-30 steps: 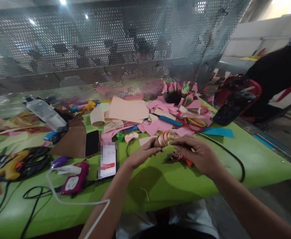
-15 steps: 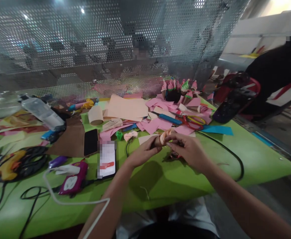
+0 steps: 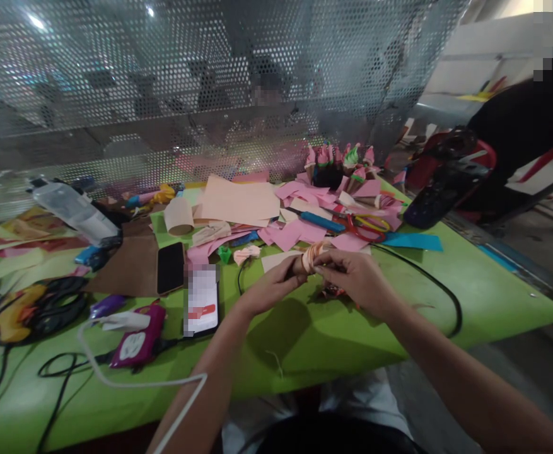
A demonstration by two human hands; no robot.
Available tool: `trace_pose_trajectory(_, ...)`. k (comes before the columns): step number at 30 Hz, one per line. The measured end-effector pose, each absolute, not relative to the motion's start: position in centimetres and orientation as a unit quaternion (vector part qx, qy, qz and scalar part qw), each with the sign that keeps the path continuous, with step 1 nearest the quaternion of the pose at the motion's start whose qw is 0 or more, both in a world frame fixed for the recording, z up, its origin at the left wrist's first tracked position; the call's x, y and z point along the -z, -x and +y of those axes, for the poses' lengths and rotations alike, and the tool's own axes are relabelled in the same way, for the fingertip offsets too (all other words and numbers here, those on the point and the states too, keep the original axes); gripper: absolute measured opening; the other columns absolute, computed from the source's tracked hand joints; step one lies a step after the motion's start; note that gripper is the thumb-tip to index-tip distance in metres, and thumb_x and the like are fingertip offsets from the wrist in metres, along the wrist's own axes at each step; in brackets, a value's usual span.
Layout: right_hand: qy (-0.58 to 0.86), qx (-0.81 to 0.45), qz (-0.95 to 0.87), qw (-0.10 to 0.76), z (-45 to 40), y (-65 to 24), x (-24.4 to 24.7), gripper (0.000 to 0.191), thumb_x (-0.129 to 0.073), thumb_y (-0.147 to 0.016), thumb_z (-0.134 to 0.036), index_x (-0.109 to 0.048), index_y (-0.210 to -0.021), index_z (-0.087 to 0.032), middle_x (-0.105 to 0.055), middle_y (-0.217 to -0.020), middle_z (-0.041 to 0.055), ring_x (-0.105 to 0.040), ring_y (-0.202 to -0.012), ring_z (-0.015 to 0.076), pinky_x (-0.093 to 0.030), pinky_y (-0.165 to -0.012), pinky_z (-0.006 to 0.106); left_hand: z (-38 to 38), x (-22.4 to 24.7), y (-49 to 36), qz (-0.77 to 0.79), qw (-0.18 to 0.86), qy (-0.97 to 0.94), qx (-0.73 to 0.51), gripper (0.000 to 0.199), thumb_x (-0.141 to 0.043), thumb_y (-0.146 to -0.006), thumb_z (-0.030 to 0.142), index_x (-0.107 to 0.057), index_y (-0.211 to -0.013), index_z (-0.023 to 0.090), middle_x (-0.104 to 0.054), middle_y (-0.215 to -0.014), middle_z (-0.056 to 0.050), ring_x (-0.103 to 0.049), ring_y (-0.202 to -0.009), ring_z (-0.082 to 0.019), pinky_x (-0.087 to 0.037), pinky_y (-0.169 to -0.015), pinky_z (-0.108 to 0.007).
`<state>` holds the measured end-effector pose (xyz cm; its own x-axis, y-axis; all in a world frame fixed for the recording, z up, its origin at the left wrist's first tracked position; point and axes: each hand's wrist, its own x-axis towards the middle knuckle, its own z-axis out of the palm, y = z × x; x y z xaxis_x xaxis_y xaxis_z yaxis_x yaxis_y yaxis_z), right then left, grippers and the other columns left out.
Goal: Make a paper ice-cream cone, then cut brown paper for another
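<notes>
Over the middle of the green table, a cream-and-orange paper swirl (image 3: 312,257) sits between my two hands. My left hand (image 3: 276,285) has its fingers wrapped round the swirl's left side, and part of it is hidden there. From the right, my right hand (image 3: 354,276) pinches the edge of the same swirl with thumb and fingers. A small dark-red shiny thing (image 3: 329,291) lies on the table beneath the right hand, too covered to name. Just left of the hands rest a crumpled pale-pink paper piece (image 3: 246,254) and a small green piece (image 3: 224,254).
Behind lie pink paper scraps (image 3: 299,234), a blue-handled tool (image 3: 322,221), scissors (image 3: 364,228) and paper ice cream cones (image 3: 352,157). Two phones (image 3: 171,268), a magenta box (image 3: 139,337) with cables, a glue gun (image 3: 16,315) and a bottle (image 3: 70,208) occupy the left.
The right hand's fingers have drawn closer together against the swirl. The left hand stays almost in place, and the whole view has shifted slightly.
</notes>
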<state>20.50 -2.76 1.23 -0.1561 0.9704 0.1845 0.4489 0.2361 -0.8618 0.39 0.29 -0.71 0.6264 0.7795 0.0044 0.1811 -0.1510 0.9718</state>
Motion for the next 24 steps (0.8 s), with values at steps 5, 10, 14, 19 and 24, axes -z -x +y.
trace_pose_trajectory(5,0.518,-0.297,-0.702,0.389,-2.8,-20.5,-1.4,0.016,-0.059,-0.083,-0.03,-0.072,-0.081,-0.021,-0.067,-0.067,0.0007,-0.059,-0.058,0.0155,-0.042,-0.051,0.025,0.3,0.6,-0.4,0.338,0.555,-0.713,-0.263,0.054,-0.056,-0.09,0.042,-0.048,-0.139,0.02,-0.058,-0.137,-0.012,-0.054,-0.124,-0.029,-0.042,-0.105,-0.041)
trace_pose_trajectory(10,0.519,-0.263,-0.72,0.378,-3.0,-20.5,-1.9,0.014,-0.061,-0.083,-0.028,-0.074,-0.08,-0.021,-0.07,-0.07,0.0008,-0.062,-0.06,0.0165,-0.044,-0.054,0.026,0.3,0.5,-0.4,0.332,0.545,-0.723,-0.265,0.052,-0.056,-0.09,0.04,-0.048,-0.138,0.019,-0.057,-0.137,-0.012,-0.053,-0.125,-0.029,-0.041,-0.106,-0.042)
trace_pose_trajectory(14,0.528,-0.232,-0.73,0.366,-3.0,-20.4,-2.2,0.01,-0.064,-0.082,-0.025,-0.073,-0.078,-0.023,-0.073,-0.071,0.0004,-0.064,-0.061,0.0171,-0.045,-0.057,0.028,0.3,0.6,-0.4,0.34,0.528,-0.735,-0.256,0.048,-0.056,-0.091,0.039,-0.051,-0.135,0.02,-0.06,-0.135,-0.01,-0.053,-0.126,-0.028,-0.039,-0.109,-0.041)
trace_pose_trajectory(19,0.524,-0.19,-0.752,0.352,-3.1,-20.5,-2.1,0.01,-0.064,-0.084,-0.025,-0.071,-0.077,-0.024,-0.074,-0.073,0.0007,-0.066,-0.064,0.0187,-0.045,-0.06,0.03,0.3,0.7,-0.5,0.341,0.523,-0.739,-0.253,0.051,-0.057,-0.092,0.039,-0.048,-0.139,0.021,-0.055,-0.143,-0.01,-0.05,-0.13,-0.028,-0.037,-0.111,-0.041)
trace_pose_trajectory(24,0.519,-0.159,-0.76,0.357,-3.1,-20.4,-1.8,0.01,-0.063,-0.085,-0.026,-0.069,-0.078,-0.025,-0.073,-0.074,0.001,-0.065,-0.065,0.0187,-0.044,-0.061,0.03,0.2,0.6,-0.5,0.344,0.528,-0.733,-0.255,0.051,-0.057,-0.092,0.039,-0.048,-0.139,0.021,-0.056,-0.142,-0.01,-0.051,-0.129,-0.029,-0.037,-0.111,-0.043)
